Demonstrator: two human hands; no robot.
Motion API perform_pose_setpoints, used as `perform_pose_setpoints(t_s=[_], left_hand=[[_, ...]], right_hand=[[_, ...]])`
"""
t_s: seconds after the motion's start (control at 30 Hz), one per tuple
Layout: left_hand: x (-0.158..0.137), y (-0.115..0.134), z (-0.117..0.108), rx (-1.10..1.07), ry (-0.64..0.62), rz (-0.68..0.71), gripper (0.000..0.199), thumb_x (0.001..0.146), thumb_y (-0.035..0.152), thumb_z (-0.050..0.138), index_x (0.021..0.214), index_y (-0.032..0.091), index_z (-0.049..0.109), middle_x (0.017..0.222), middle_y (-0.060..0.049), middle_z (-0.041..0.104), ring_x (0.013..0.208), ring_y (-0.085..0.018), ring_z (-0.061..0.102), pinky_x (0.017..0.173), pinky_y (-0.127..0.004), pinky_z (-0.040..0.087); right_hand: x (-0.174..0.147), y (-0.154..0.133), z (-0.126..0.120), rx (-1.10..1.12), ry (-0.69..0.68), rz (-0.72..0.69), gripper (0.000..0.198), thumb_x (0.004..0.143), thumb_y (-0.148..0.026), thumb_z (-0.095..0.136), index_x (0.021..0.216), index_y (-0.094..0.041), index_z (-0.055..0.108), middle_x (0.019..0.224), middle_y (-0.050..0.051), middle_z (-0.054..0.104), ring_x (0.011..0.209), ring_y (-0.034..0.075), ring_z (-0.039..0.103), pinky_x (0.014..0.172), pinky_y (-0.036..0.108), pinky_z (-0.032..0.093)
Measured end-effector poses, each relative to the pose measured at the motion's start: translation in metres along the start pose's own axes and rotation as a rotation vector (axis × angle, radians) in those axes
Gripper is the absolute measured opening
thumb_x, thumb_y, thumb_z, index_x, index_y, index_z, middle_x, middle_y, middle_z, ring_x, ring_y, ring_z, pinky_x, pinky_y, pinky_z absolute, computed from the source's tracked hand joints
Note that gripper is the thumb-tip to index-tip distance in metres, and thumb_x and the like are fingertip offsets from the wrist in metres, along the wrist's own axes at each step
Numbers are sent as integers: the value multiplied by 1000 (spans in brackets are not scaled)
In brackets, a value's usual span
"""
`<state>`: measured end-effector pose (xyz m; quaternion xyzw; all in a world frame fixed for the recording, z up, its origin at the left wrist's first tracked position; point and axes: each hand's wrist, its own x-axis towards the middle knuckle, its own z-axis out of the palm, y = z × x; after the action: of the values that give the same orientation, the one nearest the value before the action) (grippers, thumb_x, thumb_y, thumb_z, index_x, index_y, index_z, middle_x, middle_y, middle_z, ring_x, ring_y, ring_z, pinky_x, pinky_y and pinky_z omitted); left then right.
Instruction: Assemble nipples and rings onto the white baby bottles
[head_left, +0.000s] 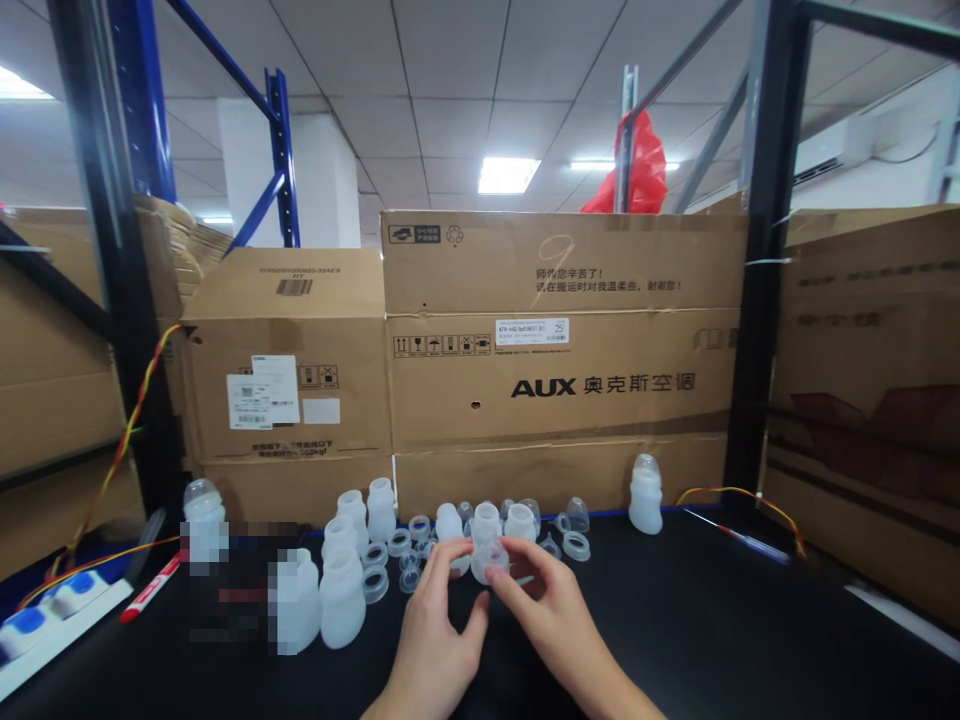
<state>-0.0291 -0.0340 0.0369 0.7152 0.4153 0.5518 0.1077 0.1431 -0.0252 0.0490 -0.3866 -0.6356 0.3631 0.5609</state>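
My right hand (544, 590) holds a small translucent bottle part (492, 553) between thumb and index finger, and its exact kind is hard to make out. Close by on the left, my left hand (442, 615) has its fingers stretched forward and its thumb apart, with its fingertips near the same part. Just behind my fingertips stands an open frosted baby bottle (486, 520). More translucent bottles, among them a frosted bottle (343, 598), stand left of my hands. Between lie loose collar rings, such as a ring (375, 584). My fingers hide some pieces.
Capped bottles stand at the far left (204, 510) and back right (646, 495). A red marker (151, 588) and a white power strip (64, 620) lie left on the black table (675, 640). Cardboard panels (555, 400) wall off the back between dark rack posts (761, 260).
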Motion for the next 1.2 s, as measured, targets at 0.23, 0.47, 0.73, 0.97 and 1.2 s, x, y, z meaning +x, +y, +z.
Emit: perform_pose_setpoints(t_s=[0.23,0.47,0.73,0.97,1.2], left_hand=[[13,-19,13,228,-100,-18,66,92,22,63,155,29,45,161,-13,48,153,-33,40,123,-60,37],[17,-26,14,281,-119,21,49,94,30,65,142,28,58,153,-12,59,151,-34,44,120,-61,40],[11,-3,2,66,20,-112,48,88,44,74,129,25,59,116,-10,79,115,-32,73,104,-54,55],[10,13,4,-114,-103,-192,31,86,43,75,109,23,77,106,-7,84,96,-28,78,88,-40,60],[7,15,5,-219,-141,-250,31,85,40,74,110,22,76,104,-7,85,86,-25,78,78,-33,58]], right_hand=[[13,0,-17,-99,116,-34,57,84,-58,75,120,-13,72,105,13,77,84,25,70,70,35,58],[13,-2,-20,-144,126,-60,53,88,-57,72,120,-14,72,102,12,76,81,24,69,68,34,56],[9,-7,-19,-125,96,-79,51,90,-57,71,121,-16,73,99,10,78,82,24,71,72,34,58],[2,-13,-14,-161,-47,-135,38,94,-47,70,122,-21,73,111,9,78,95,25,72,80,35,57],[0,-12,-14,-159,-122,-96,34,94,-43,69,121,-22,73,113,8,76,98,25,70,82,36,55]])
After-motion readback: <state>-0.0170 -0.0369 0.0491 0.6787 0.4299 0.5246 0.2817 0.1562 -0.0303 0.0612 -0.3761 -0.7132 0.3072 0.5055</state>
